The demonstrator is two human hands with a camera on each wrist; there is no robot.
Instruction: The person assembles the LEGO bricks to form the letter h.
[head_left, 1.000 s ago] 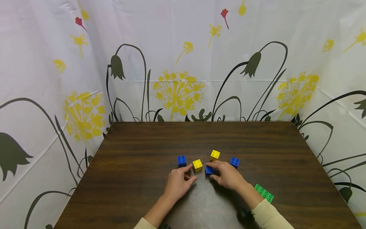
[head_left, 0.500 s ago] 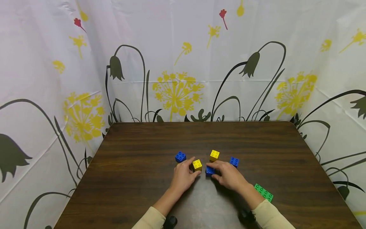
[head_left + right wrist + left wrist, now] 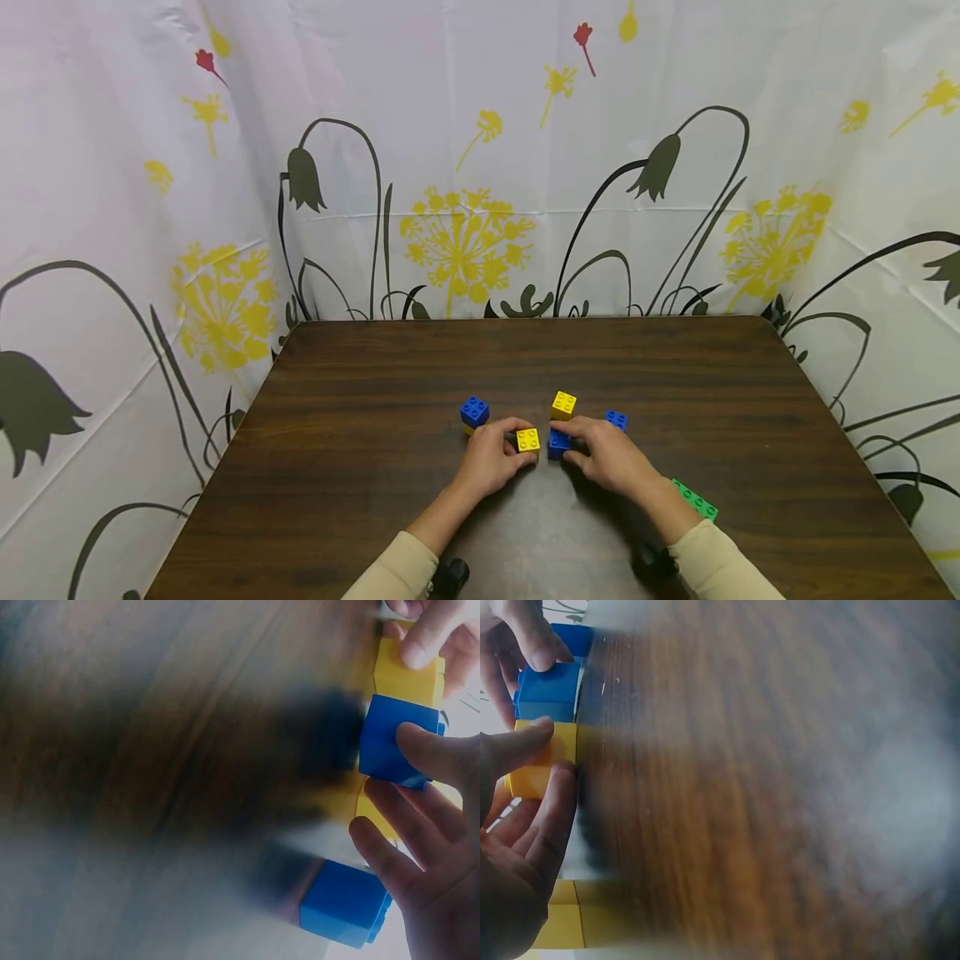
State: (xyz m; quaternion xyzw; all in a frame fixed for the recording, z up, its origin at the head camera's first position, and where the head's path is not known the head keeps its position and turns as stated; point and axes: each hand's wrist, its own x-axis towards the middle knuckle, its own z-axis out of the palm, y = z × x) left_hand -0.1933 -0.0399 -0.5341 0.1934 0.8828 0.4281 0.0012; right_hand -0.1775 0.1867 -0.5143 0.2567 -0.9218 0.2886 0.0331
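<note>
My left hand [image 3: 491,460] pinches a yellow toy brick [image 3: 528,440] between thumb and fingers, its studs facing up. Just to its right, my right hand [image 3: 611,457] grips a blue brick [image 3: 558,446] with thumb and fingers on opposite sides. In the left wrist view, the yellow brick [image 3: 565,742] and blue brick [image 3: 551,694] stand side by side, right up against each other. The right wrist view shows the thumb on the near face of the blue brick [image 3: 381,742], with the left hand's yellow brick [image 3: 409,681] beyond it.
Left of the hands, another blue brick [image 3: 474,410] sits on a yellow piece [image 3: 468,430]. A second yellow brick [image 3: 563,405] lies behind the held pair. Behind the right hand is a blue brick [image 3: 617,418]. The right forearm partly covers a long green brick [image 3: 697,502].
My left hand has left the blue brick at left, taken hold of the yellow brick and moved it right, beside the right hand's blue brick. The left blue brick has turned and shifted slightly farther away.
</note>
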